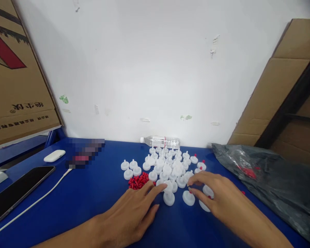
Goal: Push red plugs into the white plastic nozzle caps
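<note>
Many small white plastic caps (167, 165) lie clustered on the blue table (93, 193). A little heap of red plugs (138, 181) sits at the cluster's left front. My left hand (134, 213) rests palm down on the table, fingers stretched toward a white cap (168, 198), holding nothing. My right hand (217, 196) hovers over the caps at the right front, fingers curved and apart, fingertips close to another white cap (188, 198). A few caps at the right carry a red plug.
A clear water bottle (160, 141) lies against the white wall. A dark plastic bag (268, 179) lies at the right. A phone (15, 193), a white cable (41, 199) and a white earbud case (54, 155) are at the left. Cardboard boxes (12, 75) stand on both sides.
</note>
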A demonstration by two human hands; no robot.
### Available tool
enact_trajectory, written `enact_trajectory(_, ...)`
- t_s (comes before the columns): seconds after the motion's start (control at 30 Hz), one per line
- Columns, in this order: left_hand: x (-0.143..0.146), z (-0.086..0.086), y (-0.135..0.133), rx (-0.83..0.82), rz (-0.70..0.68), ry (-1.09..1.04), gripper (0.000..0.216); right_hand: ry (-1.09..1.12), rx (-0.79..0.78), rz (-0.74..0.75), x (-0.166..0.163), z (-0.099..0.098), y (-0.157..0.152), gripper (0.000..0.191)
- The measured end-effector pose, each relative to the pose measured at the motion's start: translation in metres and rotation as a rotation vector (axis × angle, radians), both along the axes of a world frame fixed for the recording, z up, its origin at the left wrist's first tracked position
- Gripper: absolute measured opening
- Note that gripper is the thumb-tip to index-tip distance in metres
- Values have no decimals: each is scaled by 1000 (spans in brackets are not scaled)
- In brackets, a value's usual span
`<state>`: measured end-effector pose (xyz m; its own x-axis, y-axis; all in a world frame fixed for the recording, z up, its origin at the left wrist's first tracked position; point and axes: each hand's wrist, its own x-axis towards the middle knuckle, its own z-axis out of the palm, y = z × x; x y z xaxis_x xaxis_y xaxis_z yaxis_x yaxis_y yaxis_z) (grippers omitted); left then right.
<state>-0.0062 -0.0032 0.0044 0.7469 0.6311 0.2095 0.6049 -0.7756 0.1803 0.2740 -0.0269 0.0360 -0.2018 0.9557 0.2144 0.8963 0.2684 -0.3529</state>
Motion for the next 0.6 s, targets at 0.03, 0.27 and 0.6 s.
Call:
enact_trajectory(0.03, 0, 1, -1, -9, -7, -2, 54, 3, 37, -13, 0, 0, -1, 17)
enact_trajectory(0.27, 4, 7, -4, -45, -46, -27, 47, 3, 84, 98, -6, -2, -5, 21)
enact_trajectory(0.6, 4, 3, -1, -9, -51, -177, 24, -82, 248, 228, -48, -10, -4, 33)
